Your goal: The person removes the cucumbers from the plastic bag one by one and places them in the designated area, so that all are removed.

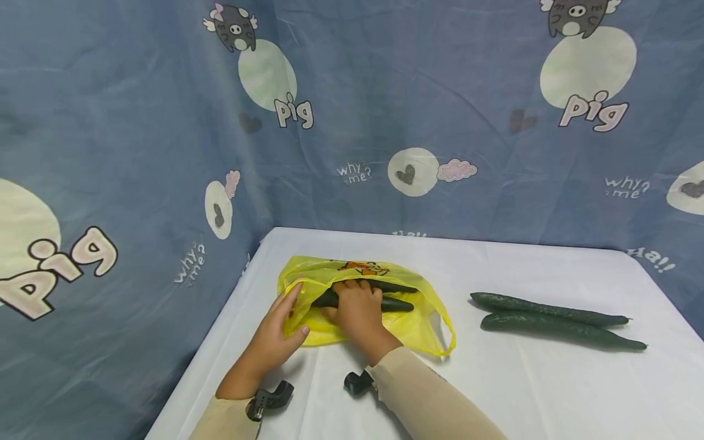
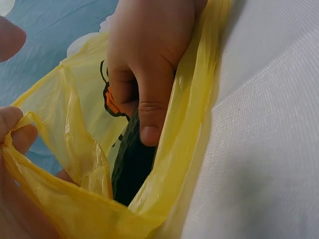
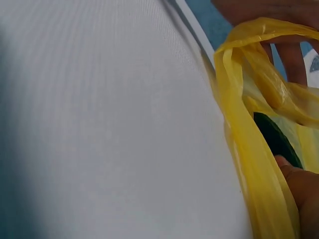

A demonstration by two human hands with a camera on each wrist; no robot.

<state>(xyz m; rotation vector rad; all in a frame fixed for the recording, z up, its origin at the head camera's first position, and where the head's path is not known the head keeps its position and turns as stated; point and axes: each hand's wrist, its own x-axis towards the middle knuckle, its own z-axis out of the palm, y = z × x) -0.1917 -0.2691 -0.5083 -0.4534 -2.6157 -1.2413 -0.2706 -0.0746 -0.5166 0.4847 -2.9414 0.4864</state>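
White tabletop [image 1: 550, 379]; slender dark-green cucumbers [image 1: 398, 305] inside yellow bag [image 1: 409, 325].

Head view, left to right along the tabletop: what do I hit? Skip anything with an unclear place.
left hand → right hand → handle loop of the yellow bag → two cucumbers lying outside the bag

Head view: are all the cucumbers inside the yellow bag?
No, two cucumbers lie side by side on the white table, to the right of the yellow bag.
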